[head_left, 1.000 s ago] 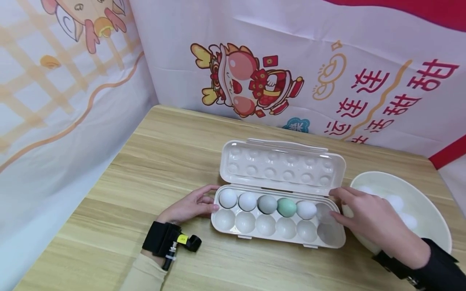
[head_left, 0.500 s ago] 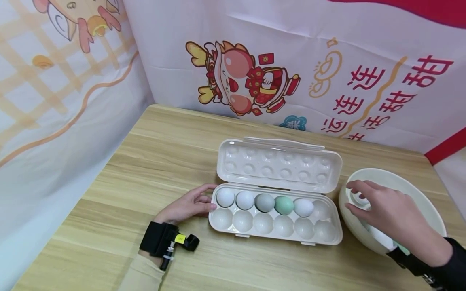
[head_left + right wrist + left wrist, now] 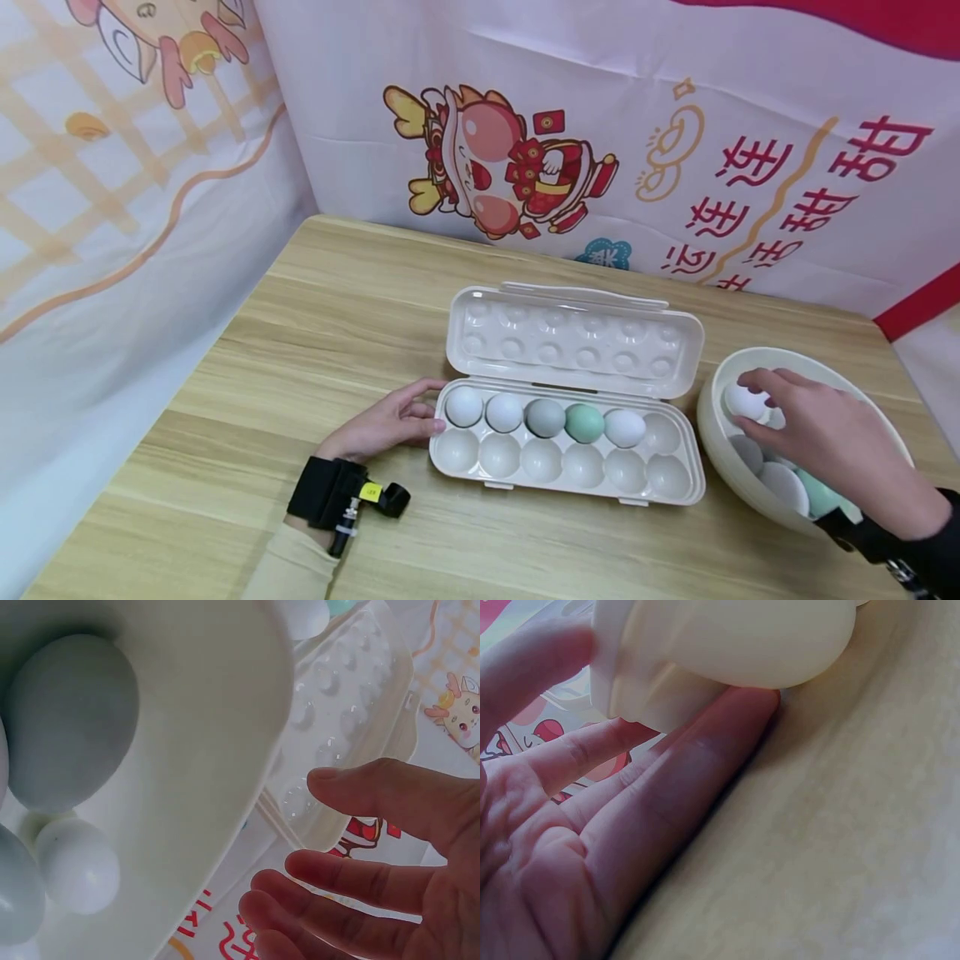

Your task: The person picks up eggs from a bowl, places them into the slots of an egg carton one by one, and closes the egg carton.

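White egg (image 3: 746, 403) in bowl (image 3: 723, 467), near wall facing egg carton (image 3: 582, 463); long axis unclear. Lies just left of right hand (image 3: 832, 442), nearer of two; contact unclear. Right fingers spread, gripping nothing. Left hand (image 3: 386, 423): fingers loosely extended, touching carton's left end on counter (image 3: 360, 308).

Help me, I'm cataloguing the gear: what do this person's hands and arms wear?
The left hand and right hand are ungloved. At the left wrist are a wide black band, a yellow tag and a black attachment, with a beige sleeve behind. At the right is black wrapping with a silvery fitting; any sleeve there is unclear.
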Tool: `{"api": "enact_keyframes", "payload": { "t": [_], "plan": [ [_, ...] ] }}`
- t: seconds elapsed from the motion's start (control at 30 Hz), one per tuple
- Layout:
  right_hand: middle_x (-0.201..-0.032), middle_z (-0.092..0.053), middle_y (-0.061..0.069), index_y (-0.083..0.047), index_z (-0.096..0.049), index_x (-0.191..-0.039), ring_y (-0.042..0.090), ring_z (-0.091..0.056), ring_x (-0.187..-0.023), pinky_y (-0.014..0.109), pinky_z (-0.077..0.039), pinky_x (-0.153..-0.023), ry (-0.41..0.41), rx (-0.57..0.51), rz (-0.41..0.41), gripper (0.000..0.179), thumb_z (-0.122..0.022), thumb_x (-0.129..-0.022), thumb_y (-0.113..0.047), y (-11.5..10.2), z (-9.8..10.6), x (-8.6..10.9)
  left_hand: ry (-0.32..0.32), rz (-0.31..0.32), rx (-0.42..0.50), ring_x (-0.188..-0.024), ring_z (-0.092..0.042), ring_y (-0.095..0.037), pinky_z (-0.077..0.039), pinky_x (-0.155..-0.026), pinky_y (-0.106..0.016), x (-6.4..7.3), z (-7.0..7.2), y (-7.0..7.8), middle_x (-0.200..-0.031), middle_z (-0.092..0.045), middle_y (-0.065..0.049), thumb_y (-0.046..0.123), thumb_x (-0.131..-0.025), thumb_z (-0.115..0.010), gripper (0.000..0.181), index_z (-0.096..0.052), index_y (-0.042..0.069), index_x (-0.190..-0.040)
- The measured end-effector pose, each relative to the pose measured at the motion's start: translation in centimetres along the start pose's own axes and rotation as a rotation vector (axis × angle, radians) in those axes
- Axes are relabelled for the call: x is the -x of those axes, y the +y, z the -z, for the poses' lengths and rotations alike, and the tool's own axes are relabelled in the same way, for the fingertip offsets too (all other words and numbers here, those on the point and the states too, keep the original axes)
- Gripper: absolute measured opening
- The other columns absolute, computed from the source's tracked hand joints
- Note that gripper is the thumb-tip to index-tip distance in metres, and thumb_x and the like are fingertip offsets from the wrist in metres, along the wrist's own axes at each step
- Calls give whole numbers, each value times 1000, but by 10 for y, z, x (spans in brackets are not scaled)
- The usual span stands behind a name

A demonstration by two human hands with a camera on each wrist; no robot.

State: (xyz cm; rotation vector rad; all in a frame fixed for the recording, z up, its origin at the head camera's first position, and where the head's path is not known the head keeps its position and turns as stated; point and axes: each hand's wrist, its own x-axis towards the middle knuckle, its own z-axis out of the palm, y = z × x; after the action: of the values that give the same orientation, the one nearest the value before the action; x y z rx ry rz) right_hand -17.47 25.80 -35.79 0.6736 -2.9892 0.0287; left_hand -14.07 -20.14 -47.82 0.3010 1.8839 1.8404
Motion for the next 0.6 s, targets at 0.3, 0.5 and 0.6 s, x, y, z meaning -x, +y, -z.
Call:
{"api": "enact_keyframes", "payload": {
  "t": [0.3, 0.5, 0.6],
  "plan": [
    [-84, -67, 20, 1, -60, -101, 28, -60, -69, 46, -54, -57, -46, -9, -36, 51, -80, -66, -29, 10, -6, -10, -3, 0, -5, -95, -61, -26, -52, -83, -33, 0, 0, 0, -110, -60, -27, 12, -87, -61, 57, -33, 5, -137],
    [-86, -66, 23, 3, -59, -103, 31, -59, -72, 47, -55, -57, -95, -28, -76, 52, -79, -68, -29, 17, -10, -17, 1, -3, -12, -95, -61, -26, -52, -83, -33, 0, 0, 0, -109, -60, -27, 12, -87, -61, 57, -33, 6, -137],
    [-90, -65, 27, 5, -57, -104, 34, -59, -73, 49, -55, -59, -131, -41, -93, 54, -79, -68, -29, 21, -13, -20, 7, -3, -16, -95, -61, -26, -52, -83, -33, 1, 0, 1, -109, -60, -28, 12, -87, -61, 58, -33, 6, -137]
  ]
}}
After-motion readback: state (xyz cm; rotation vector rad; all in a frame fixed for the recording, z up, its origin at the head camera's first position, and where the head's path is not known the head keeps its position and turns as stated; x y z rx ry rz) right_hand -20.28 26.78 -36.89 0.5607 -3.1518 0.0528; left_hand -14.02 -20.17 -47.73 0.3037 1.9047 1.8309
